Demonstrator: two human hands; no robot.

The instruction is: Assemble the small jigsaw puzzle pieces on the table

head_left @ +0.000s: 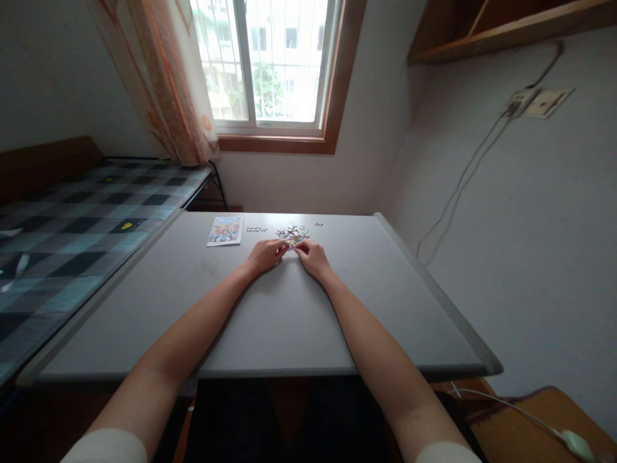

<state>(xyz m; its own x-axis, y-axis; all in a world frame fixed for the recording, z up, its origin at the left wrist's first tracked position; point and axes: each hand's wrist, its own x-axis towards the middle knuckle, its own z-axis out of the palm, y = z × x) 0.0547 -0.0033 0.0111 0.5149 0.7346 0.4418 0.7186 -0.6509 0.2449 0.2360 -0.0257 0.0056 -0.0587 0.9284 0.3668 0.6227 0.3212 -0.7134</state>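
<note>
A loose pile of small jigsaw puzzle pieces (293,233) lies near the far edge of the grey-white table (284,308). At the pile's near left side, my left hand (267,254) is closed, thumb and fingers pinched on a small puzzle piece. Close opposite it, my right hand (313,256) also pinches a tiny puzzle piece at the pile's near edge. The fingertips of the two hands are only a little apart, and the pieces' details are too small to read. Left of the pile lies a short strip of puzzle pieces (256,229).
A colourful printed picture sheet (225,231) lies at the table's far left. A few puzzle pieces (319,224) sit right of the pile. The checked bed (91,218) adjoins the table's left side. A wall with a hanging cable (450,199) stands to the right, a window (279,64) ahead.
</note>
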